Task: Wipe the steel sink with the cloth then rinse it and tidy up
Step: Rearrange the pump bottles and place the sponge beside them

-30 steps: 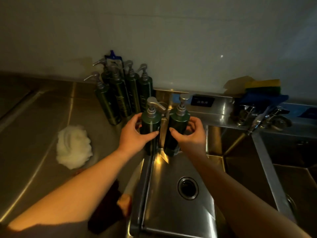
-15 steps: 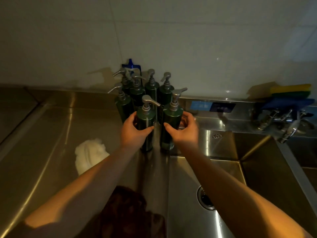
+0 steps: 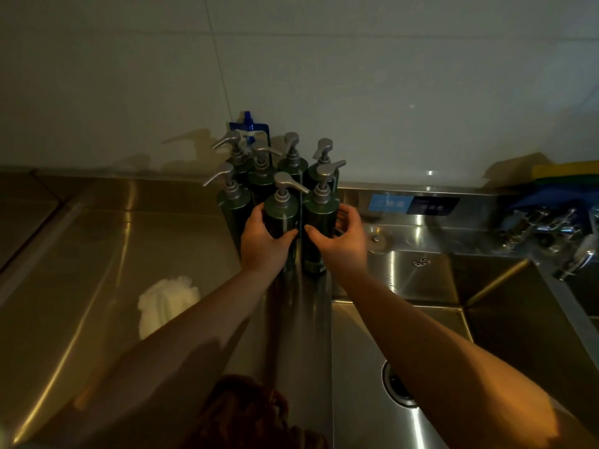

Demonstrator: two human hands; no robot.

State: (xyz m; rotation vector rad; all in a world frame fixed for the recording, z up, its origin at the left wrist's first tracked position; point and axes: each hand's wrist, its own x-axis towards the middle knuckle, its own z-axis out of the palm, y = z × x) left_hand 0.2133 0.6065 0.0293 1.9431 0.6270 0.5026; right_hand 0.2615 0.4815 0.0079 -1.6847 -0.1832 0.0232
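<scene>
My left hand (image 3: 262, 243) grips a dark green pump bottle (image 3: 281, 209), and my right hand (image 3: 340, 241) grips a second one (image 3: 319, 210) beside it. Both bottles stand upright on the steel ledge left of the sink basin (image 3: 428, 286), right in front of a cluster of several like bottles (image 3: 259, 176) by the wall. A crumpled white cloth (image 3: 167, 303) lies on the steel counter to the left, apart from both hands. The sink drain (image 3: 397, 387) shows at lower right, partly behind my right forearm.
Taps (image 3: 551, 228) stand at the far right with blue and yellow sponges (image 3: 564, 179) stacked behind them. A blue holder (image 3: 249, 126) pokes up behind the bottles. A tiled wall backs the counter. Dark hair (image 3: 246, 413) hangs at the bottom edge.
Both hands have carried the two bottles back from over the sink rim toward the cluster by the wall. The view has shifted too, so the cloth now sits lower left.
</scene>
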